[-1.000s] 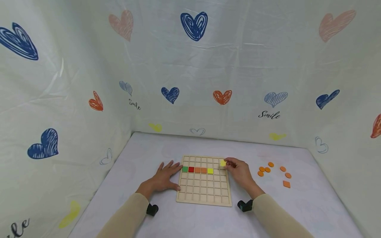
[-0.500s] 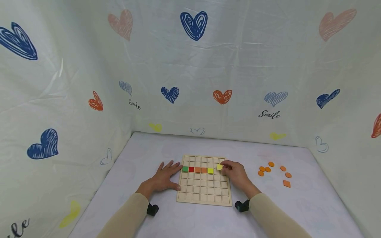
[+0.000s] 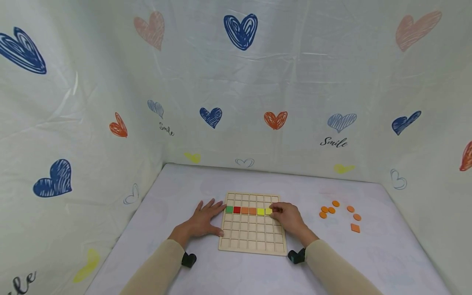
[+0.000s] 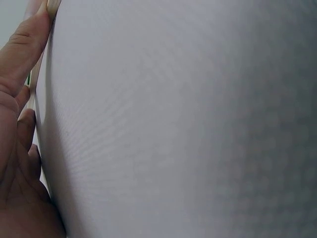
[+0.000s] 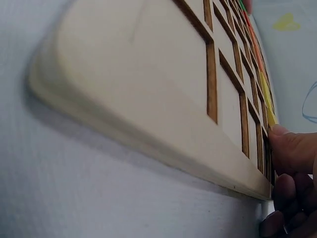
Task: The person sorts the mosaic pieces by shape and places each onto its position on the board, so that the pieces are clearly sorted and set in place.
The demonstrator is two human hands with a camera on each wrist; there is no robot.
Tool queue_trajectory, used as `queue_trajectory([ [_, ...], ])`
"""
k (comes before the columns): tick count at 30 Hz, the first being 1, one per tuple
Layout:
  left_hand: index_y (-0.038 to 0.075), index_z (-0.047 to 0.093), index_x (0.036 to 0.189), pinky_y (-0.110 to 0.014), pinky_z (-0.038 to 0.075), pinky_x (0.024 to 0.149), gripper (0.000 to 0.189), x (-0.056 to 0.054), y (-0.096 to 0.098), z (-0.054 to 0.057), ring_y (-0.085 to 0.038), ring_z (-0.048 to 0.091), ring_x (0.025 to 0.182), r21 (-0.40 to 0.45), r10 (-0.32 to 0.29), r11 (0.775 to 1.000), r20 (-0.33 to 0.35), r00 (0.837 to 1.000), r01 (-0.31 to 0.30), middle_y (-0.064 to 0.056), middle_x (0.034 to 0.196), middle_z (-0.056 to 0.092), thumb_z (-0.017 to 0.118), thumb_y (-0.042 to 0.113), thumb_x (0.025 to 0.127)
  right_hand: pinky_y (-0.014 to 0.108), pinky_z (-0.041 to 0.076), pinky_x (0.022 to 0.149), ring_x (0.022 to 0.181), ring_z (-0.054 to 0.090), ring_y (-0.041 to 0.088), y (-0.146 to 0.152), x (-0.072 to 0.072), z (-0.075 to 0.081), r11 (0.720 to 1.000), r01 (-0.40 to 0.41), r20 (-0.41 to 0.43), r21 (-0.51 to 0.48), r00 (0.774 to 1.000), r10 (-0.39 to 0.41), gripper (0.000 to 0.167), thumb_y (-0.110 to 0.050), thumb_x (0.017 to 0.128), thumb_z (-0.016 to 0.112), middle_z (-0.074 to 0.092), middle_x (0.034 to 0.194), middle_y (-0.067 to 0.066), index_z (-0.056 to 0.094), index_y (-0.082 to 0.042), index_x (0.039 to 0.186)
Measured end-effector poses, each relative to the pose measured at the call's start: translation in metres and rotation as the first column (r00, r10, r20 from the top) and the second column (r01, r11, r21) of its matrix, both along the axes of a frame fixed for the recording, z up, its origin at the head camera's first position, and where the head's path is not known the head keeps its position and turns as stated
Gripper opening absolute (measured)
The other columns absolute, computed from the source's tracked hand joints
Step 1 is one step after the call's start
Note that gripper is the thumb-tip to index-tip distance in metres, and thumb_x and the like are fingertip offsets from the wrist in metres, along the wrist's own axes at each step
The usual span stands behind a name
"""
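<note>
A wooden grid board lies on the table, with square recesses in rows. In one row stand a green tile, a red tile, two orange tiles and a yellow tile. My right hand pinches a second yellow tile by its right side, at the recess beside the first yellow one. My left hand lies with fingers spread, its fingertips and thumb touching the board's left edge. In the left wrist view the thumb rests against that edge.
Right of the board lie several round orange discs and one orange square tile. A white curtain printed with hearts hangs behind and at the sides of the table.
My right hand has moved left and toward me over the board, carrying the yellow tile from the top right corner to the row of coloured tiles. The left hand has stayed put.
</note>
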State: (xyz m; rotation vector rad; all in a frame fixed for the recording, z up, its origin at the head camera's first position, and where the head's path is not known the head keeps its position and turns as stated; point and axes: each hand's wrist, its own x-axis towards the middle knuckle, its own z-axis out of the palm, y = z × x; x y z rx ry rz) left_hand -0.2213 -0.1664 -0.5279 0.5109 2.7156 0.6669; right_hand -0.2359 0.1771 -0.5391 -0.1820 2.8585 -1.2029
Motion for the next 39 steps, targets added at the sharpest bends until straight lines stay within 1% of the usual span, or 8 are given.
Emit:
queue_trajectory([
  [6, 0.022, 0.041, 0.164, -0.059, -0.002, 0.133, 0.105, 0.0, 0.001, 0.001, -0.033, 0.013, 0.165, 0.007, 0.011, 1.0, 0.008, 1.0, -0.011, -0.003, 0.174, 0.032, 0.09, 0.051, 0.077, 0.031, 0.054, 0.076, 0.085, 0.061, 0.014, -0.001, 0.002, 0.003, 1.0, -0.015, -0.021, 0.016, 1.0, 0.015, 0.021, -0.005, 0.092, 0.08, 0.072, 0.096, 0.002, 0.079, -0.005, 0.113],
  [10, 0.022, 0.04, 0.164, -0.057, -0.003, 0.134, 0.105, 0.001, 0.001, 0.001, -0.032, 0.013, 0.165, 0.002, 0.011, 1.0, 0.007, 1.0, -0.011, -0.002, 0.174, 0.032, 0.09, 0.052, 0.077, 0.033, 0.057, 0.079, 0.089, 0.064, 0.014, -0.001, 0.002, 0.003, 1.0, -0.017, -0.005, -0.015, 1.0, 0.017, 0.021, -0.005, 0.091, 0.08, 0.075, 0.102, 0.005, 0.079, -0.005, 0.111],
  [14, 0.023, 0.04, 0.164, -0.057, -0.003, 0.134, 0.105, 0.001, 0.001, 0.001, -0.032, 0.013, 0.165, 0.004, 0.012, 1.0, 0.01, 1.0, -0.012, -0.002, 0.174, 0.031, 0.09, 0.053, 0.077, 0.032, 0.057, 0.078, 0.089, 0.064, 0.014, 0.0, 0.002, 0.004, 0.999, -0.021, 0.001, -0.037, 1.0, 0.021, 0.021, -0.004, 0.091, 0.081, 0.076, 0.107, 0.007, 0.079, -0.005, 0.112],
  [18, 0.021, 0.041, 0.164, -0.059, -0.002, 0.133, 0.105, 0.001, 0.001, 0.001, -0.033, 0.014, 0.165, 0.014, 0.013, 1.0, 0.007, 1.0, -0.013, -0.004, 0.174, 0.032, 0.09, 0.052, 0.077, 0.031, 0.054, 0.076, 0.086, 0.061, 0.014, 0.001, 0.001, 0.003, 0.999, -0.024, 0.008, -0.035, 1.0, 0.024, 0.022, -0.005, 0.091, 0.081, 0.075, 0.102, 0.004, 0.078, -0.004, 0.113],
  [22, 0.023, 0.041, 0.164, -0.057, -0.003, 0.134, 0.105, 0.0, 0.001, -0.001, -0.032, 0.013, 0.165, 0.003, 0.015, 1.0, 0.004, 1.0, -0.015, -0.002, 0.174, 0.032, 0.09, 0.052, 0.077, 0.031, 0.054, 0.077, 0.087, 0.061, 0.014, 0.001, 0.001, 0.001, 0.999, -0.021, 0.016, -0.033, 1.0, 0.021, 0.024, -0.006, 0.091, 0.081, 0.073, 0.099, 0.003, 0.078, -0.004, 0.115],
  [25, 0.024, 0.04, 0.164, -0.056, -0.003, 0.134, 0.105, -0.001, 0.0, -0.002, -0.031, 0.013, 0.165, -0.002, 0.016, 1.0, 0.003, 1.0, -0.016, -0.001, 0.174, 0.032, 0.09, 0.053, 0.077, 0.03, 0.055, 0.078, 0.088, 0.062, 0.014, 0.001, 0.002, 0.003, 0.999, -0.014, 0.016, -0.033, 1.0, 0.014, 0.026, -0.006, 0.091, 0.081, 0.072, 0.1, 0.003, 0.077, -0.004, 0.117],
  [33, 0.02, 0.042, 0.164, -0.06, -0.001, 0.133, 0.105, 0.001, 0.001, 0.0, -0.034, 0.015, 0.164, 0.012, 0.002, 1.0, -0.005, 1.0, -0.002, -0.004, 0.173, 0.033, 0.09, 0.052, 0.076, 0.027, 0.051, 0.074, 0.086, 0.058, 0.016, 0.007, 0.004, 0.002, 0.998, -0.006, -0.02, -0.069, 1.0, 0.005, 0.027, -0.009, 0.093, 0.078, 0.071, 0.099, 0.004, 0.076, -0.003, 0.12],
  [39, 0.022, 0.041, 0.164, -0.059, -0.002, 0.133, 0.104, 0.0, 0.0, 0.0, -0.033, 0.014, 0.165, -0.003, 0.006, 1.0, -0.003, 1.0, -0.006, -0.003, 0.173, 0.033, 0.09, 0.052, 0.077, 0.026, 0.051, 0.074, 0.089, 0.058, 0.017, 0.018, 0.004, 0.002, 0.996, 0.028, 0.003, -0.081, 1.0, -0.028, 0.031, -0.013, 0.095, 0.078, 0.07, 0.103, 0.004, 0.076, -0.006, 0.125],
])
